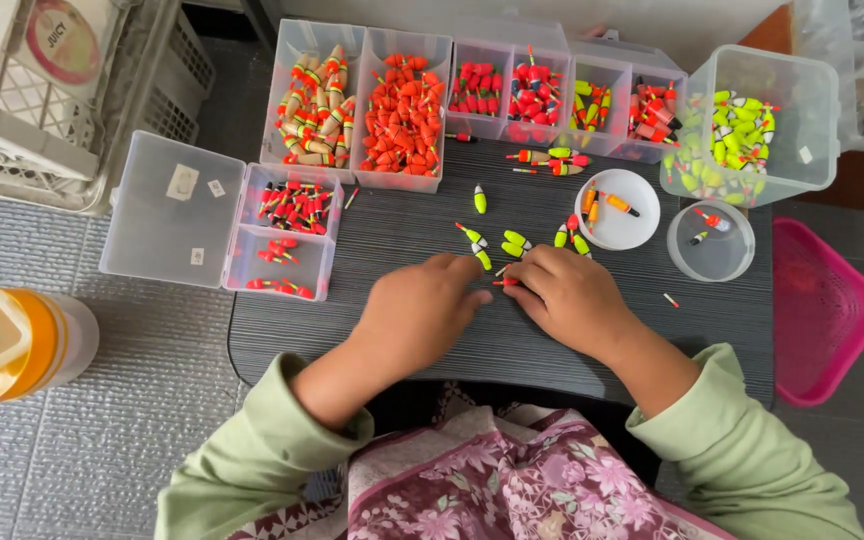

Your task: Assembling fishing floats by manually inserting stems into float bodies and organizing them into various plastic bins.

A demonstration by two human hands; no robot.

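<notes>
My left hand (422, 310) and my right hand (564, 297) rest close together on a small dark grey table (402, 225). Between their fingertips sits a small red fishing float (507, 283), pinched by my right hand and touched by my left. Just beyond the fingers lie several loose yellow-green floats (515, 241) with black tips. A round white lid (623, 209) with orange floats stands further back on the right.
Clear plastic boxes of red, orange and yellow floats (404, 115) line the table's far edge, with a big clear tub (752, 125) at the right. An open compartment box (287, 232) sits left. A pink tray (820, 310) and an orange-lidded jar (12, 345) stand on the floor.
</notes>
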